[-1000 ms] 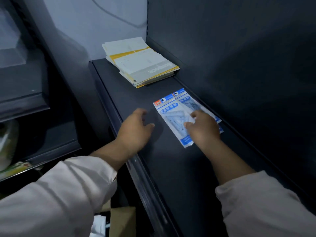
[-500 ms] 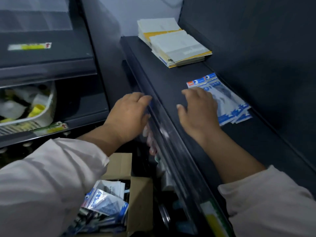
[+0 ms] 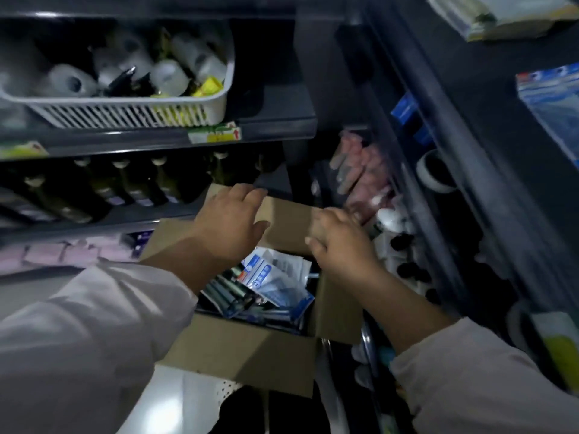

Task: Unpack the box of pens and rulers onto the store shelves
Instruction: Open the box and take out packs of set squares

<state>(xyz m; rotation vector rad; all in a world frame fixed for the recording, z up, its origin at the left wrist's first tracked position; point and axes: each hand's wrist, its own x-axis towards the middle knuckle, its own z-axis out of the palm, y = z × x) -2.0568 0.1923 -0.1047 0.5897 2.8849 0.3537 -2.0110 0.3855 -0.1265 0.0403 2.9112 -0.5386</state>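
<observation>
The cardboard box (image 3: 250,349) stands open, low down in front of the shelving, its brown flaps folded outward, and it is packed to the rim. Toward its far side lie blue-and-white ruler packets (image 3: 275,277) in shiny plastic, and beside them, nearer the left wall, darker pen packs (image 3: 228,292), all tumbled at angles. The left hand (image 3: 230,227) rests on the far flap (image 3: 288,220) at its left end, fingers stretched out loosely and thumb spread, gripping nothing. The right hand (image 3: 340,249) is at the flap's right end with fingers curled under, and I cannot tell whether they pinch the cardboard or hold nothing. The pale left sleeve (image 3: 94,339) hides the box's near left corner, and the printing on every packet is too smeared to read. On the dark shelf (image 3: 488,98) at the right, more ruler packets (image 3: 554,98) lie near its back edge, cut off by the frame. A white basket (image 3: 131,112) of pale rolls sits on an upper shelf at the left, above a row of dark bottles (image 3: 134,186).
</observation>
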